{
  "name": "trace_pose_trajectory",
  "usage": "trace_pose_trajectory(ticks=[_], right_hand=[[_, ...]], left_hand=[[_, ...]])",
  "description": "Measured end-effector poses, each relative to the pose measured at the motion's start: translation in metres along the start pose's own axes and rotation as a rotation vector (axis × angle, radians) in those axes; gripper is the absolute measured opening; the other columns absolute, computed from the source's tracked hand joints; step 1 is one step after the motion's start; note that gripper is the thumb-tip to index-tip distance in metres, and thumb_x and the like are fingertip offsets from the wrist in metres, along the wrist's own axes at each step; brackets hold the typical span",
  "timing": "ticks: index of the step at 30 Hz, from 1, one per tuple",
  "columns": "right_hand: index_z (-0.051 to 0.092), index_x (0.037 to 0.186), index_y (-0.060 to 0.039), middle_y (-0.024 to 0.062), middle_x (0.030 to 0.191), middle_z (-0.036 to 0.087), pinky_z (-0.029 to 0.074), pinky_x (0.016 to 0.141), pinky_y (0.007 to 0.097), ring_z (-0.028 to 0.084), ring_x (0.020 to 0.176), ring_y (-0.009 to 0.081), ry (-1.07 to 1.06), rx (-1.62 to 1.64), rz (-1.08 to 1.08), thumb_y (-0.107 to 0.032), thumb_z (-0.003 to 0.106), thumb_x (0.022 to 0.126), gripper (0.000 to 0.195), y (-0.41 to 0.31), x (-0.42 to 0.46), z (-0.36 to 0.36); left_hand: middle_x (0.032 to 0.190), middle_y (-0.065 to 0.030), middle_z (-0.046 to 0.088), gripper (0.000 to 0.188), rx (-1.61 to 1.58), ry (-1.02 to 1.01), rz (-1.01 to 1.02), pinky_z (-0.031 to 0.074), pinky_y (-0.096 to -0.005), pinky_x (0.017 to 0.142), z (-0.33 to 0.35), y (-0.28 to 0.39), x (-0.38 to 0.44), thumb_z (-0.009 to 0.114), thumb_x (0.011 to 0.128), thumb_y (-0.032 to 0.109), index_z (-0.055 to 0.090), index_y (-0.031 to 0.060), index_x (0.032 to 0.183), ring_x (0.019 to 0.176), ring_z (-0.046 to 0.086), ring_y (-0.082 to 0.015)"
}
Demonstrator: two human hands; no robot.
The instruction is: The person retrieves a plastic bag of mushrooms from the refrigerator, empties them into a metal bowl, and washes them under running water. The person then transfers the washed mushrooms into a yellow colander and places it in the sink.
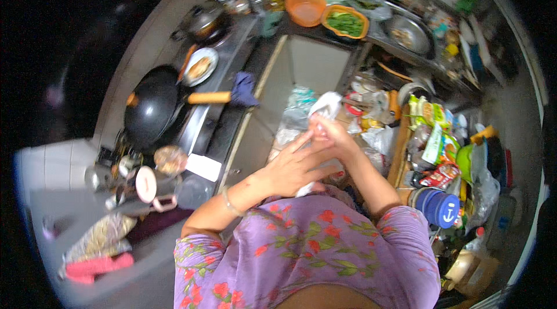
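My two hands are in front of my chest, blurred by motion. My left hand [300, 167] is spread with its fingers apart, its palm turned away, over the lower part of the other hand. A white cloth or paper [326, 107] shows at the fingertips of my right hand [328, 133], whose fingers are bent. A smaller white piece [307, 188] shows below my left hand. Whether the two white parts are one thing is hidden by the hands. Left of the hands, a black wok [152, 107] with a wooden handle [209, 97] stands on the stove, a blue cloth [244, 89] over the handle's end.
A plate of food [201, 67] and a lidded pot [208, 22] stand by the wok. Along the far counter are an orange bowl [305, 8], a basket of chopped greens [346, 23] and a metal pan [409, 35]. Packets [439, 152] and a blue container [439, 208] crowd the right side.
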State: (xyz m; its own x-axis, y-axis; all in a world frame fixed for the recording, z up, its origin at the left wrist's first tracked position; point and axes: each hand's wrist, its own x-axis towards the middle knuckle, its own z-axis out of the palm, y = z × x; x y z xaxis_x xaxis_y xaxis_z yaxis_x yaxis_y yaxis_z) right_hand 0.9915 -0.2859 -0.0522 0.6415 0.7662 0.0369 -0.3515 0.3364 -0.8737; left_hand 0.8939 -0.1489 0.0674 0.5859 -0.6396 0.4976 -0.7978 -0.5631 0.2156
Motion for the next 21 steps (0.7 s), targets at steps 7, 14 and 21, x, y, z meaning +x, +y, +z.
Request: trace_pose_trajectory(ticks=[7, 14, 21], right_hand=[[0.045, 0.109, 0.0014, 0.0213, 0.095, 0.058, 0.044, 0.074, 0.0421, 0.056, 0.086, 0.0390, -0.580, -1.121, 0.028, -0.017, 0.054, 0.076, 0.039, 0.011, 0.017, 0.137], [0.037, 0.099, -0.0024, 0.0208, 0.087, 0.055, 0.042, 0.067, 0.0453, 0.053, 0.081, 0.0414, -1.002, -1.108, -0.232, 0.006, 0.058, 0.066, 0.040, 0.010, 0.019, 0.235], [0.046, 0.090, -0.0048, 0.0133, 0.100, 0.047, 0.036, 0.086, 0.0345, 0.045, 0.098, 0.0284, -1.347, -0.625, -0.437, -0.008, 0.064, 0.063, 0.032, 0.029, 0.051, 0.303]], left_hand=[[0.082, -0.0079, 0.060, 0.026, 0.240, 0.064, -1.003, 0.044, -0.0363, 0.064, -0.031, 0.021, -0.116, 0.056, 0.078, 0.031, 0.059, 0.0067, 0.087, 0.071, 0.058, -0.0268], [0.071, 0.0010, 0.055, 0.022, -1.069, 0.401, -1.452, 0.039, -0.0268, 0.052, 0.001, 0.068, -0.254, 0.059, 0.078, 0.026, 0.058, 0.0033, 0.078, 0.063, 0.048, -0.0094], [0.100, -0.0024, 0.048, 0.044, -1.387, 0.466, -1.160, 0.039, -0.0278, 0.083, -0.032, 0.141, -0.260, 0.066, 0.072, 0.015, 0.046, 0.0070, 0.110, 0.095, 0.047, -0.0136]])
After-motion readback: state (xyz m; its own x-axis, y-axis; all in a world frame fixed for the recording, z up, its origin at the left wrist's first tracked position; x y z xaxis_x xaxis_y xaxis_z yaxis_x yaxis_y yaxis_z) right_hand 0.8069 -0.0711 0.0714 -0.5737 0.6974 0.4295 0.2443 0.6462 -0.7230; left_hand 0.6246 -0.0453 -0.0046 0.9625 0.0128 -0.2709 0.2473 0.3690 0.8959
